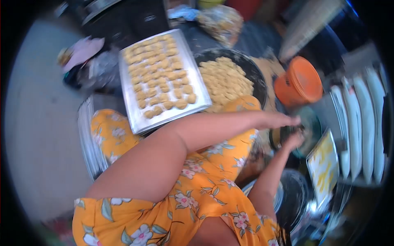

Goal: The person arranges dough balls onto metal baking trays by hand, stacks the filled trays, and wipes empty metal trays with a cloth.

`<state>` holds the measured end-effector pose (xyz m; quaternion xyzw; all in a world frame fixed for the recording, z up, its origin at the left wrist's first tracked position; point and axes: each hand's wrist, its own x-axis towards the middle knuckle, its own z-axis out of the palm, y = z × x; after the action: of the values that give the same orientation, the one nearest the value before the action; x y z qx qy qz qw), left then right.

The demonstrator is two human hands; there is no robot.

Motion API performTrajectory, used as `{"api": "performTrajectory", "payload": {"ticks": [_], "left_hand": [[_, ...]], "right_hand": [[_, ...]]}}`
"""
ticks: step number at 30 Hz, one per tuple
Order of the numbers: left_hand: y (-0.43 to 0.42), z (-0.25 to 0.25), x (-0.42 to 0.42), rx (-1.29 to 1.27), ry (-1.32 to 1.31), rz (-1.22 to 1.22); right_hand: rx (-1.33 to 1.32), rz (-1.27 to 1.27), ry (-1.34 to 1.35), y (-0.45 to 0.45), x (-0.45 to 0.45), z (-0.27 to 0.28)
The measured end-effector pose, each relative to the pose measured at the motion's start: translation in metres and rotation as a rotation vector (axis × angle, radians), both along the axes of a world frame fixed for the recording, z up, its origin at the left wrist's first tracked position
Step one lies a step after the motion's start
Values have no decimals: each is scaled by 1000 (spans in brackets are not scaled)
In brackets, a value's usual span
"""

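Observation:
My left hand [283,120] reaches across to the right, over the rim of a green bowl [315,127]. Beside it, my right hand [294,140] is at the same bowl, close to the left one. Both hands are blurred, and what lies between their fingers cannot be made out. A metal tray [199,88] holds rows of small dough pieces [158,74] in front of me. Right of the tray, a black round basin [259,78] is heaped with more dough pieces [225,80].
An orange bucket [297,82] stands above the green bowl. Further right are long pale wrapped items [357,123] and a tilted yellow-stained tray [324,164]. A plastic bag [221,22] lies behind the basin, and stacked trays [91,137] are at the left.

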<state>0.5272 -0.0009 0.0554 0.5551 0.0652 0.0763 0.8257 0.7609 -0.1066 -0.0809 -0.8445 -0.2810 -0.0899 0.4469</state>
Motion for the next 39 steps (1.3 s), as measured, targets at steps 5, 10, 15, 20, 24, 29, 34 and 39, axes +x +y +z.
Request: {"api": "performTrajectory", "payload": {"ticks": [5,10,15,20,24,29,34,39], "left_hand": [[15,68,-168,794,118,522],[-32,99,-422,786,411,1242],[-188,27,-636,496,1208,1866],[-341,-67,-664,132,1704,1557],[-388,-92,-608,162,1951,1516],[-432,-153,-589,275,1951,1681],[-426,-159,-584,116,1947,1810],[-422,-147,-568,-208,1551,1854]], "right_hand": [[869,329,1030,35,-59,121],[1062,1113,1593,95,-88,161],[787,1467,1814,162,-199,199],[545,1694,1976,206,-317,210],[357,1771,2068,215,-391,201],[205,1832,2123,211,-445,181],[130,1835,2137,196,-460,164],[101,1845,2116,188,-458,159]]}}
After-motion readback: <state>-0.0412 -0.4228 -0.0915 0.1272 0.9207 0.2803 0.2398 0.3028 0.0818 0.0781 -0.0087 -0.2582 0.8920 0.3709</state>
